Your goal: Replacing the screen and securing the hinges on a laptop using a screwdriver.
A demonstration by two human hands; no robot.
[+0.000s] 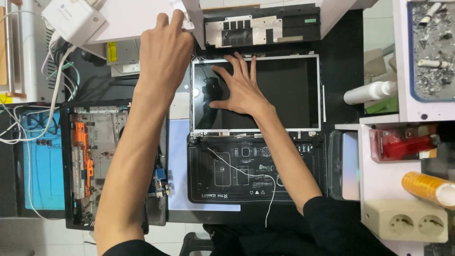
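A bare laptop screen panel [289, 90] with a thin metal frame lies flat on the dark bench. My right hand [239, 87] rests spread on its glass, fingers apart, palm down near the left half. My left hand [163, 50] reaches past the panel's top left corner towards a small white object [179, 5] at the edge of a white box; whether it grips it is hidden. Below the panel sits a black laptop base cover [222, 187] with a thin white wire [270, 194] lying across it.
An opened laptop chassis with orange parts [87, 156] lies at the left on a blue mat [45, 180]. A black back cover with metal shielding [260, 28] is above the panel. At the right stand a white bottle [369, 91], red lighter [403, 146], tape roll [429, 188] and power strip [405, 220].
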